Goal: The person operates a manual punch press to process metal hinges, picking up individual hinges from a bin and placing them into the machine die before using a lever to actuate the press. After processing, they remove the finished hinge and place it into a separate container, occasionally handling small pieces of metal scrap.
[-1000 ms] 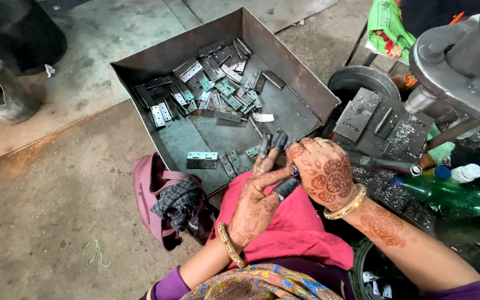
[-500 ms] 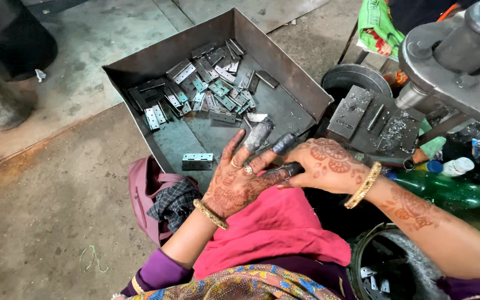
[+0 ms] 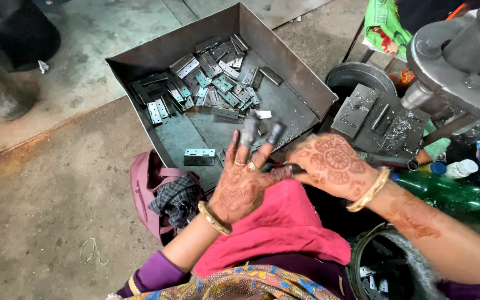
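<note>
My left hand is raised over my lap with its back up and fingers spread. Dark covers sit on two of its fingertips. My right hand, patterned with henna, pinches a dark finger cover at the tip of the left thumb. Both hands hover at the near edge of a grey metal tray. A pile of small metal hinge plates lies in the tray's far half. One hinge plate lies apart near the front.
A pink cloth covers my lap. A pink bag with a checked cloth lies on the concrete floor at left. A grey press machine, metal blocks, a green bottle and a round bin crowd the right.
My left hand has turned back-up and spread its fingers. My right hand shifted right and now pinches at the left thumb's tip instead of lying over the left hand.
</note>
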